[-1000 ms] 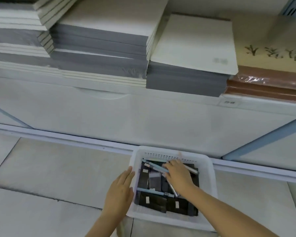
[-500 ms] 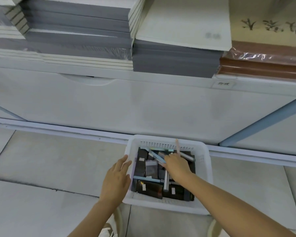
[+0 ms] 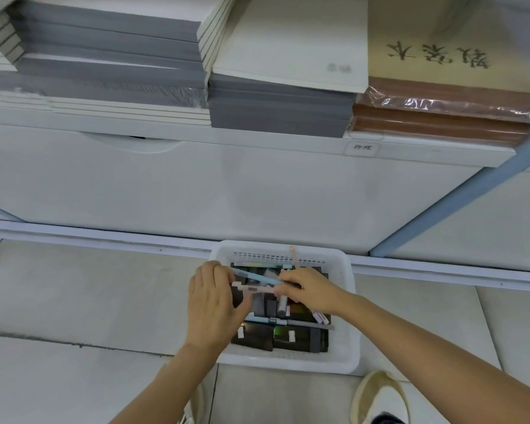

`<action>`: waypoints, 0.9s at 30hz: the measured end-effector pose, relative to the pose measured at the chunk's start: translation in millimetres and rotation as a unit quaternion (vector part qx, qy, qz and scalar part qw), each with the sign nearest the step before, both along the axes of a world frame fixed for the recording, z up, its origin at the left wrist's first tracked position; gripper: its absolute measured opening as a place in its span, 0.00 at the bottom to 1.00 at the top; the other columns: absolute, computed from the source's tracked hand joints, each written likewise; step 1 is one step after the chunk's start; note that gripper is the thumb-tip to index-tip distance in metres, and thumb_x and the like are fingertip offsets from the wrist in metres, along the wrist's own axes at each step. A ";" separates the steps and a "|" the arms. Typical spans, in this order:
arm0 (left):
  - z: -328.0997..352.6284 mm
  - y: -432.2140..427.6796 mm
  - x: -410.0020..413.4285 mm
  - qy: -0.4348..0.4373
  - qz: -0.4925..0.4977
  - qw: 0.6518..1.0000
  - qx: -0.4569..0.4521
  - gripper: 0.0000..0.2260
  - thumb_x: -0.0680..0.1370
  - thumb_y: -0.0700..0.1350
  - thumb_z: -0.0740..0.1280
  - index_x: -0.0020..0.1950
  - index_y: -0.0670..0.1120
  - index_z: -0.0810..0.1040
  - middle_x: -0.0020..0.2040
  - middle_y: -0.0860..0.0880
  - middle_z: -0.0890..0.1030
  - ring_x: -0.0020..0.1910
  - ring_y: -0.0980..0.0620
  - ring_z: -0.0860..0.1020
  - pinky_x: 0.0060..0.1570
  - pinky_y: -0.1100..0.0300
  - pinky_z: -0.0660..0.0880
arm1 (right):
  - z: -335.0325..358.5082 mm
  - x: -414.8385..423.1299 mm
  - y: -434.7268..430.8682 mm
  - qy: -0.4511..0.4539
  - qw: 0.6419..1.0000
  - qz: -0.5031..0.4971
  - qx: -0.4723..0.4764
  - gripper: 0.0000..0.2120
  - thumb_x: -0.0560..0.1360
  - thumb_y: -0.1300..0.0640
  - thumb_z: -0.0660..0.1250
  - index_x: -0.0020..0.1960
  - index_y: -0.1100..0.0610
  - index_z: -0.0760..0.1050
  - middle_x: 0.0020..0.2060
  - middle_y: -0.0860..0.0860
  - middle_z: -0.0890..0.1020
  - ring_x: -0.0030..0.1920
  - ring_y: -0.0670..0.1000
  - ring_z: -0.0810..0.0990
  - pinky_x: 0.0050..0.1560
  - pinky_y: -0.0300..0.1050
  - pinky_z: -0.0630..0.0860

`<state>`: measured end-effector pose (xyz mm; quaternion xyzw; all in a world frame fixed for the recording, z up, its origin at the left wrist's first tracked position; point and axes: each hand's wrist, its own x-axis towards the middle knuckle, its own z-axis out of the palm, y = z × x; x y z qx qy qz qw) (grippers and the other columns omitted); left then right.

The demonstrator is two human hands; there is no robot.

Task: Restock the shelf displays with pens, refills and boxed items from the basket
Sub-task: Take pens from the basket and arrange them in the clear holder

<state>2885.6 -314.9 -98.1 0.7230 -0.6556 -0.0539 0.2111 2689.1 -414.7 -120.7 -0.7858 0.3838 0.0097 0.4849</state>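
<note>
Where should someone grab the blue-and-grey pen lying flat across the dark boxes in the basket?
Pinch the blue-and-grey pen at mid-barrel, coming straight down from above. It lies flat and crosswise on the dark boxes, so its long sides are open, while its grey end sits close to the basket wall and its blue end nears the left hand.

A white basket [image 3: 288,364] sits on the tiled floor [image 3: 74,301]; notebook stacks [image 3: 276,108] lie on the shelf [image 3: 426,148]
</note>
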 end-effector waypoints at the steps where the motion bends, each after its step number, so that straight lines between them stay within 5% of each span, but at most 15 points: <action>1: 1.3 0.1 -2.5 -0.004 -0.003 1.000 -0.006 0.18 0.66 0.49 0.77 0.47 0.42 0.74 0.46 0.45 0.74 0.44 0.48 0.73 0.43 0.57 0.72 | 1.4 -5.0 -1.5 0.007 1.000 -0.003 0.010 0.08 0.80 0.48 0.62 0.43 0.44 0.75 0.34 0.42 0.75 0.31 0.43 0.73 0.33 0.34 0.69; 3: 2.0 -0.4 -9.0 -0.024 -0.074 0.997 0.012 0.20 0.67 0.49 0.77 0.53 0.42 0.77 0.53 0.44 0.77 0.51 0.45 0.76 0.51 0.53 0.75 | 2.2 -12.2 -2.4 0.020 0.999 0.003 0.042 0.08 0.79 0.47 0.63 0.42 0.43 0.76 0.35 0.41 0.73 0.33 0.44 0.73 0.35 0.32 0.67; 6: -1.6 -1.1 -25.2 -0.042 -0.184 0.969 0.161 0.18 0.78 0.56 0.65 0.64 0.49 0.72 0.59 0.50 0.77 0.59 0.50 0.74 0.63 0.54 0.70 | 3.5 -12.1 5.2 0.017 0.995 0.039 0.085 0.10 0.79 0.44 0.63 0.39 0.41 0.75 0.32 0.38 0.76 0.33 0.38 0.68 0.40 0.33 0.65; 8: -9.9 1.7 -33.1 -0.009 -0.199 0.950 0.240 0.13 0.83 0.56 0.56 0.62 0.50 0.69 0.55 0.52 0.79 0.50 0.53 0.77 0.53 0.60 0.73 | 4.2 -12.6 9.5 0.002 0.994 0.032 0.103 0.11 0.79 0.44 0.62 0.39 0.40 0.76 0.32 0.33 0.76 0.34 0.38 0.66 0.45 0.32 0.66; 11: -21.3 5.9 -30.9 0.046 -0.156 0.951 0.263 0.11 0.84 0.54 0.54 0.62 0.49 0.67 0.47 0.53 0.78 0.39 0.56 0.76 0.40 0.64 0.73 | 2.2 -20.6 5.1 -0.027 0.992 -0.105 0.071 0.10 0.80 0.47 0.60 0.47 0.47 0.78 0.35 0.44 0.80 0.33 0.44 0.76 0.40 0.38 0.75; 15: -29.8 5.6 -14.8 0.114 -0.069 0.959 0.252 0.05 0.83 0.51 0.58 0.55 0.51 0.69 0.36 0.55 0.74 0.30 0.58 0.72 0.32 0.65 0.72 | -15.1 -37.4 -0.6 0.097 0.966 -0.223 -0.090 0.04 0.79 0.54 0.64 0.51 0.54 0.73 0.42 0.48 0.79 0.42 0.48 0.79 0.43 0.37 0.74; 19: -34.5 3.8 -11.7 0.175 -0.011 0.949 0.262 0.13 0.81 0.56 0.60 0.39 0.54 0.67 0.28 0.53 0.72 0.24 0.58 0.70 0.26 0.66 0.69 | -40.6 -29.2 22.5 0.205 0.960 -0.187 -0.038 0.13 0.75 0.47 0.69 0.51 0.53 0.72 0.37 0.45 0.75 0.34 0.42 0.74 0.33 0.35 0.67; 24: -41.5 4.4 -12.6 0.209 -0.019 0.931 0.298 0.10 0.82 0.54 0.57 0.45 0.50 0.70 0.32 0.53 0.74 0.29 0.56 0.71 0.32 0.60 0.73 | -52.0 -22.5 29.2 0.242 0.955 -0.135 -0.104 0.12 0.79 0.51 0.64 0.58 0.56 0.73 0.51 0.51 0.76 0.44 0.47 0.72 0.43 0.40 0.71; 27: -41.8 3.8 -13.0 0.196 -0.031 0.935 0.294 0.08 0.83 0.51 0.57 0.49 0.49 0.70 0.33 0.53 0.73 0.29 0.57 0.71 0.31 0.65 0.70 | -45.6 -24.9 22.1 0.230 0.964 -0.113 -0.076 0.11 0.82 0.53 0.58 0.59 0.57 0.72 0.47 0.51 0.76 0.41 0.47 0.73 0.41 0.40 0.70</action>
